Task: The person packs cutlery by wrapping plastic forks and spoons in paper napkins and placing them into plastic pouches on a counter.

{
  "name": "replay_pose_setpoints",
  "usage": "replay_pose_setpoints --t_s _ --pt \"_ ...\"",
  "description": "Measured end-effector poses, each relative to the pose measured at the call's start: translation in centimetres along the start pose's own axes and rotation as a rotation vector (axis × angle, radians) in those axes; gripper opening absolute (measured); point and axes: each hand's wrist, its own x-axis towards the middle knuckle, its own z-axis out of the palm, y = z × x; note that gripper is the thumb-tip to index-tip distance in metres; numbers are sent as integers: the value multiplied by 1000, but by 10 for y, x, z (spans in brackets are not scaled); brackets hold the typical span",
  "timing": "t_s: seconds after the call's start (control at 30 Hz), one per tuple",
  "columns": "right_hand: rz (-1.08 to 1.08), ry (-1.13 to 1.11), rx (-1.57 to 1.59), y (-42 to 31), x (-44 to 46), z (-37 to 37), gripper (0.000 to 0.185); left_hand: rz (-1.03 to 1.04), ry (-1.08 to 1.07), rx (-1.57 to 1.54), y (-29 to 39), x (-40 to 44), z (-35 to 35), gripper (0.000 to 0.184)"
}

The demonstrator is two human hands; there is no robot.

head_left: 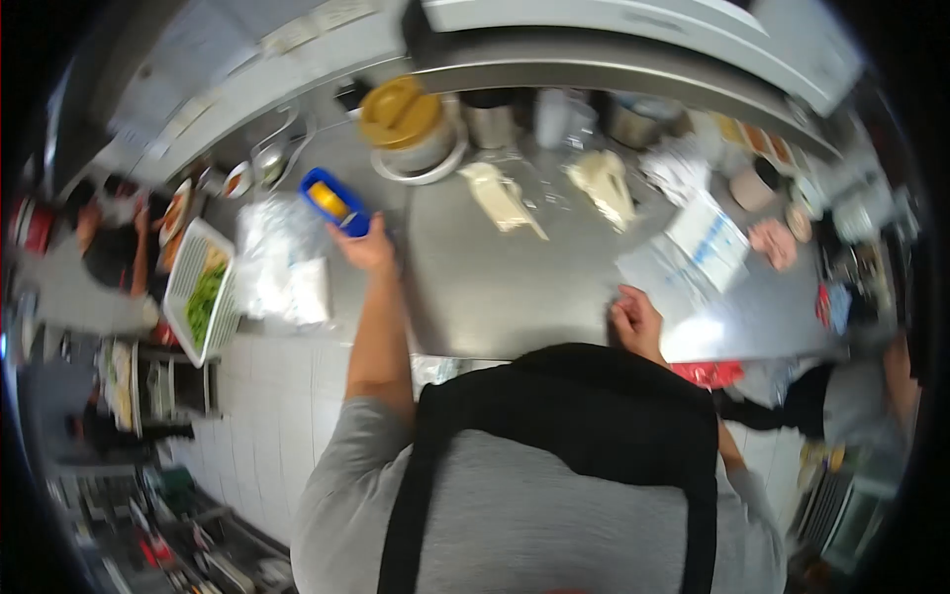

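On the left of the steel table, my left hand (366, 244) is closed around the near end of a blue tape dispenser (315, 188) with a yellow centre. My right hand (635, 315) is over the table's front edge, its fingers curled in; whether anything small is in them is hidden. Two clear bags with pale contents, a left bag (500, 201) and a right bag (602, 190), lie towards the back of the table. Clear plastic bags (282, 252) lie left of the dispenser. A white and blue packet (707, 241) rests on plastic beyond my right hand.
A tub with a yellow lid (404, 114) stands at the back under the shelf (614, 67). At left, a white basket (203, 297) holds leafy greens. Pink cloth (773, 244) lies at right. A person (114, 247) is at far left, another person (866, 401) at right.
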Motion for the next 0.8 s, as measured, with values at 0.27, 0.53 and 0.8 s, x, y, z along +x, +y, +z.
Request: replay_pose_setpoints --t_s 0.27,0.53,0.8 --pt "-20 32 -143 -33 1 2 33 -157 -129 176 56 -20 -6 99" --pt "-176 -61 -119 -36 -7 -13 33 -53 -186 -6 42 -23 -12 109" --pt "-152 171 -159 -41 -40 -106 34 251 -76 165 48 -110 -73 106"
